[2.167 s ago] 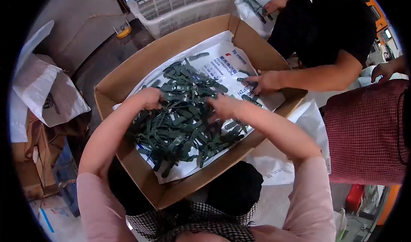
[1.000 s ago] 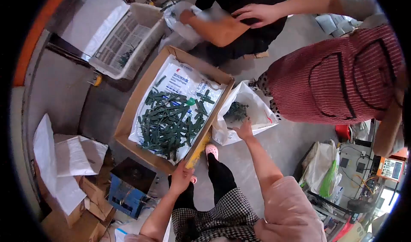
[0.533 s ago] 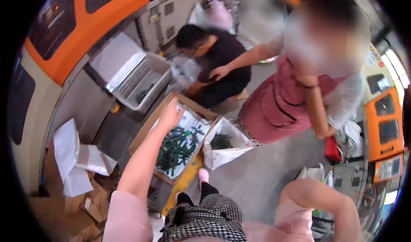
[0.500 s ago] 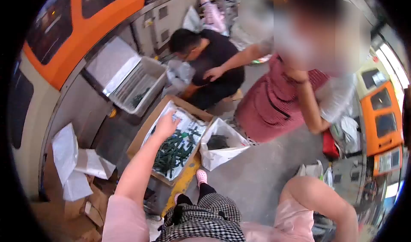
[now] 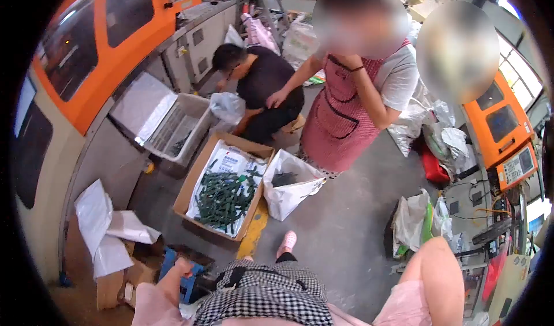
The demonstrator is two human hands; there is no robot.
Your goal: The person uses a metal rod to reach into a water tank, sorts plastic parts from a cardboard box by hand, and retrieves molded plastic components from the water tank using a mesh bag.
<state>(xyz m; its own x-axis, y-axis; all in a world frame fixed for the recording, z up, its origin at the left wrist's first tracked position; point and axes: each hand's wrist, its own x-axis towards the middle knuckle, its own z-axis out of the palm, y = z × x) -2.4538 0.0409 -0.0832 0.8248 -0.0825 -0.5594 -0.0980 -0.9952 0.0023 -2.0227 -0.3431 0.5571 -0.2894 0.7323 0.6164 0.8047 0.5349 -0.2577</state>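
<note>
In the head view, the wearer's left hand point(image 5: 183, 266) is hanging low at a boxy blue-and-dark unit point(image 5: 167, 263); whether its fingers are gripping it or staying apart, I cannot tell. The right hand is lying out of frame. Narrow, flat, dark-green pieces point(image 5: 222, 202) are lying heaped on a printed white plastic sheet point(image 5: 228, 160) inside a shallow brown cardboard box point(image 5: 206, 228). No hand is reaching in, so handling of the pieces seems not to be under way; touching them from here would be calling for a forward bend and reach. Beside the box, an open white sack point(image 5: 283, 202) is holding more dark pieces; a white slatted plastic crate point(image 5: 198, 141) is holding a few. Near a crouching co-worker point(image 5: 268, 81), a translucent plastic bag point(image 5: 227, 107) is showing unclear contents.
</note>
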